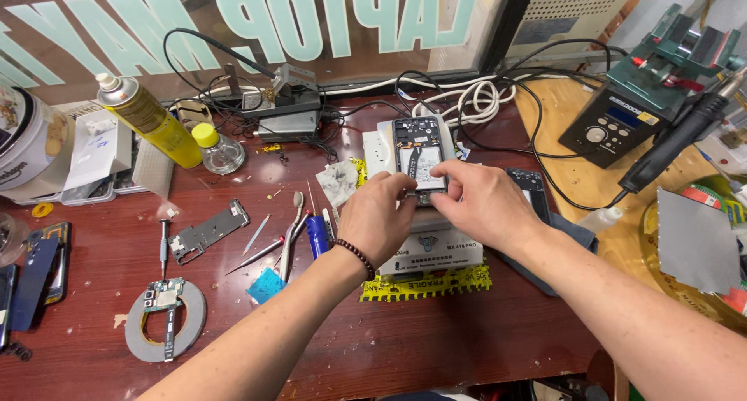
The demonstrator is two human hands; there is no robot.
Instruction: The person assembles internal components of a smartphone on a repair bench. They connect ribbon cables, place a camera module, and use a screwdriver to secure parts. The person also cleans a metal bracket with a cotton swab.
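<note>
An opened smartphone (pixel 418 148), back cover off and its inner parts showing, lies on a white box-shaped heating pad (pixel 436 251) in the middle of the dark red table (pixel 373 339). My left hand (pixel 379 218), with a bead bracelet at the wrist, pinches at the phone's near end. Beside it, my right hand (pixel 481 204) has its fingertips on the same lower edge. Both hands cover the phone's bottom part.
Tweezers and small tools (pixel 284 237) lie left of the pad, with a circuit board on a tape roll (pixel 166 317) and a metal frame part (pixel 206 231). A yellow spray can (pixel 148 119) and small bottle (pixel 216 149) stand behind. A soldering station (pixel 615 121) sits right; cables (pixel 467 97) trail behind.
</note>
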